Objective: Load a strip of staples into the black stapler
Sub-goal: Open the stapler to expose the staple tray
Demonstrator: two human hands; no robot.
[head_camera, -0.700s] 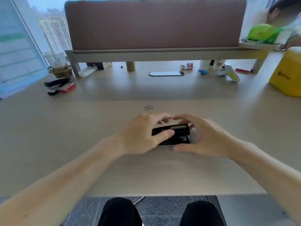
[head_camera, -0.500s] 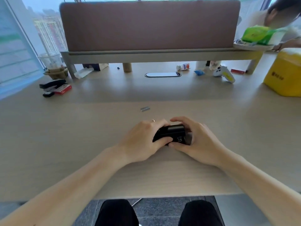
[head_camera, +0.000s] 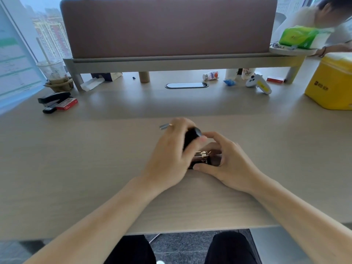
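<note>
Your left hand (head_camera: 167, 159) has its fingers curled tight around the stapler (head_camera: 191, 139), gripping the black top, which is swung up and blurred. Your right hand (head_camera: 226, 162) cups the base on the tabletop (head_camera: 95, 159), thumb pressed against the near edge, fingers arched and half open over the exposed metal rail (head_camera: 201, 155). The staples (head_camera: 164, 126) lie just beyond your left knuckles.

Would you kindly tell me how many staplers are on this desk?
2. One black stapler sits at centre, opened between the left hand and right hand; a second stapler lies far left beside a red box. Others may be hidden.
</note>
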